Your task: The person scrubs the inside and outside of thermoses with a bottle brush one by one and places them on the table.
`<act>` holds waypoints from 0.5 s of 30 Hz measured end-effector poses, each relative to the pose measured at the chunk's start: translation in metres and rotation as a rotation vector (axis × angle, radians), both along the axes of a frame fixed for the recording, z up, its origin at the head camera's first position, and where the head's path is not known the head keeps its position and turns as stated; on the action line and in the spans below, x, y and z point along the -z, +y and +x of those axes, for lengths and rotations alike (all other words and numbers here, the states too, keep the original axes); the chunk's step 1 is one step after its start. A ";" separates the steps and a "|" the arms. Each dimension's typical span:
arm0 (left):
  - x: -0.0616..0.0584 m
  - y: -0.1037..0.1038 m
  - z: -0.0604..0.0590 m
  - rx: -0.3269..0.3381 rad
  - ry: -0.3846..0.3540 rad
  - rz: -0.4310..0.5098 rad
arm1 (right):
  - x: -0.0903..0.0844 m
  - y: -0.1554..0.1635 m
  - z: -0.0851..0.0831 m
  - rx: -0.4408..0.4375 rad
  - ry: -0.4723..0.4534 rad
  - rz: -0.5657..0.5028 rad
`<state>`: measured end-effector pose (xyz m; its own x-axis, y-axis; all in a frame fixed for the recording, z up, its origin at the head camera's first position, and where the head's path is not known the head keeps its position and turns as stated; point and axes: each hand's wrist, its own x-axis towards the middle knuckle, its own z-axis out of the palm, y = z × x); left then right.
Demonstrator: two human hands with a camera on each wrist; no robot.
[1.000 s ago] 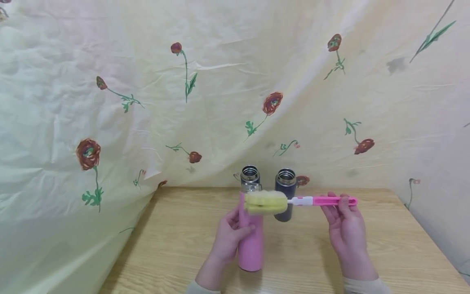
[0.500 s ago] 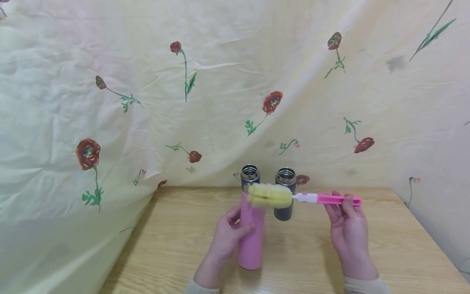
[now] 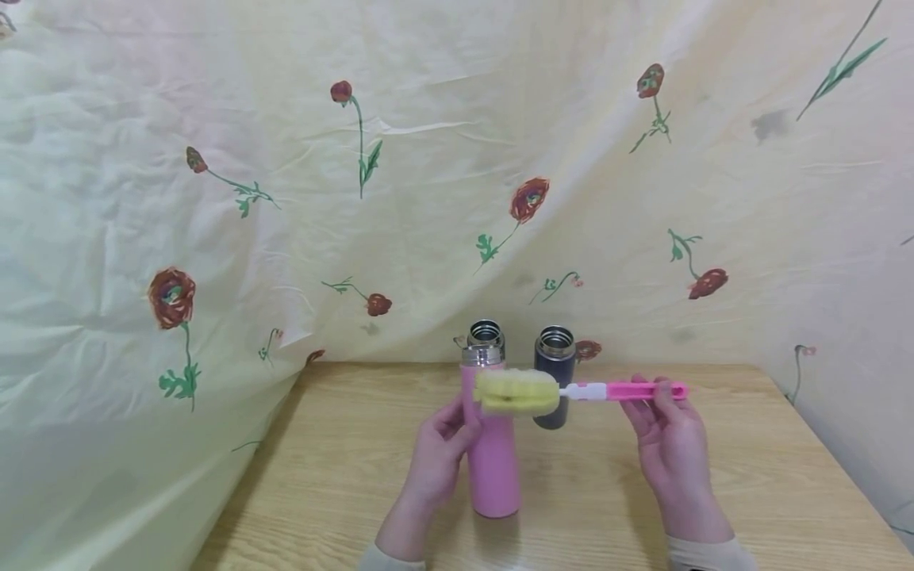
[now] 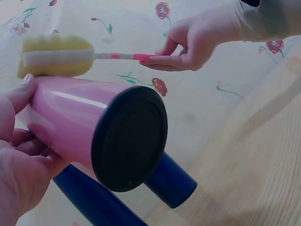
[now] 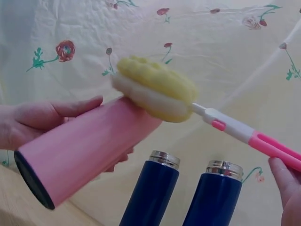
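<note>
My left hand (image 3: 437, 456) grips a pink thermos bottle (image 3: 494, 476) around its side, lifted off the table, its steel neck (image 3: 482, 354) uncapped at the top. The dark base (image 4: 130, 139) of the bottle faces the left wrist camera. My right hand (image 3: 673, 444) pinches the pink end of a bottle brush handle (image 3: 635, 391) between thumb and fingers. The brush's yellow and white sponge head (image 3: 517, 394) lies sideways against the upper side of the pink bottle, covering part of it. In the right wrist view the sponge head (image 5: 155, 89) overlaps the bottle's far end.
Two dark blue bottles with open steel mouths stand behind the pink one: the right bottle (image 3: 554, 365) is partly behind the brush, the left bottle (image 3: 487, 337) mostly hidden. A wooden table (image 3: 343, 476) lies beneath. Flower-printed cloth (image 3: 428, 198) hangs at the back and sides.
The brush rose and shifted right, then came down and back left along the pink bottle. The bottle has tilted, its top now left and its base right. Both hands keep their hold.
</note>
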<state>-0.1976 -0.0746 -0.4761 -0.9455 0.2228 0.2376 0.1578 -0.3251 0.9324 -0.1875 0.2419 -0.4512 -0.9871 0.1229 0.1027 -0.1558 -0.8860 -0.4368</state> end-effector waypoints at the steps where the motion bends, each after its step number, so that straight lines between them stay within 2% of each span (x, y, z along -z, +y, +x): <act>1: 0.000 0.000 -0.001 -0.002 -0.007 0.014 | 0.001 0.000 -0.001 -0.009 0.001 0.028; 5: 0.000 -0.003 -0.003 -0.019 -0.017 0.049 | 0.004 0.001 -0.004 -0.045 0.022 0.149; 12: -0.001 -0.008 -0.004 -0.033 -0.002 0.108 | 0.009 0.001 -0.007 -0.096 0.088 0.267; 15: 0.000 -0.009 -0.006 -0.028 0.007 0.130 | 0.010 0.002 -0.008 -0.105 0.087 0.371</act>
